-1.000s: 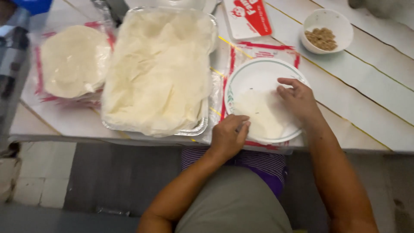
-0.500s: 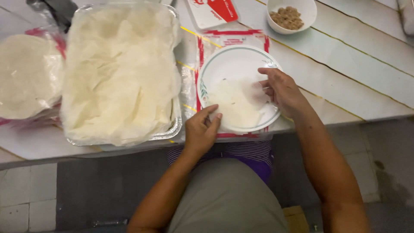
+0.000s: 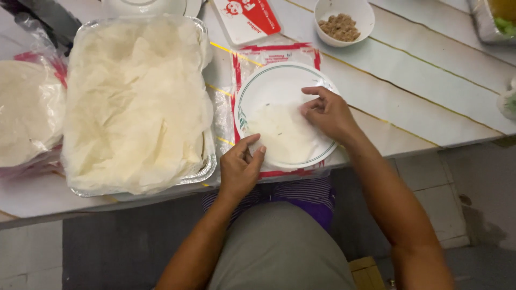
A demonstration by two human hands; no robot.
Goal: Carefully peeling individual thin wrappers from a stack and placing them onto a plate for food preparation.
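A pale plank table carries a foil tray, a bagged plate, a small bowl.

Bare forearms, grey top, purple striped shorts
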